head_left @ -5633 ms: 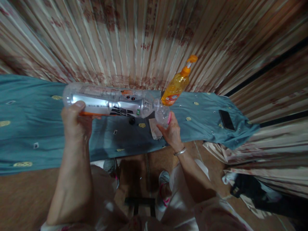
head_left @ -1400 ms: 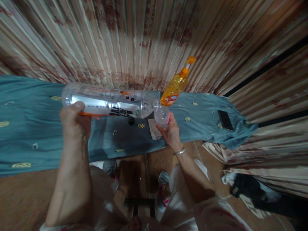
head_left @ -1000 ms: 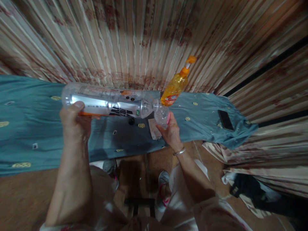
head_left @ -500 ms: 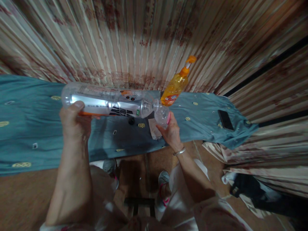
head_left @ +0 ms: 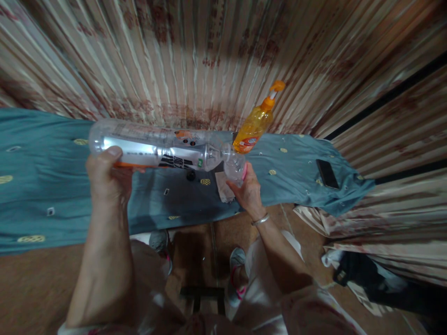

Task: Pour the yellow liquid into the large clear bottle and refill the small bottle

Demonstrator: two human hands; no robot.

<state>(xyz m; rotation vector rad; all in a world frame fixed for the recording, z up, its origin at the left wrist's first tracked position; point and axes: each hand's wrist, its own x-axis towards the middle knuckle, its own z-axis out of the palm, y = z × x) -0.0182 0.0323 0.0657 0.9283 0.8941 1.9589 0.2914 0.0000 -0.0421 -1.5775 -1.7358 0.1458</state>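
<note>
My left hand (head_left: 110, 174) is closed around the base end of a large clear plastic bottle (head_left: 150, 148) with a silver, black and orange label. The bottle lies on its side in the air, its neck pointing right. At the neck, a small clear cup (head_left: 233, 167) with a pink part is held by my right hand (head_left: 249, 190). The bottle's mouth is at the cup's opening; whether they touch I cannot tell. Behind the cup stands an orange pump bottle (head_left: 253, 129) of yellow-orange liquid. A small black cap-like object (head_left: 190, 175) and a folded cloth (head_left: 223, 188) lie below.
A teal patterned cloth (head_left: 59, 186) covers the long table. On its right part lies a black phone (head_left: 327, 173). Pleated curtains (head_left: 157, 60) hang behind and to the right. Dark clothing or a bag (head_left: 363, 274) is at the lower right, and a dark stool edge (head_left: 202, 293) shows below.
</note>
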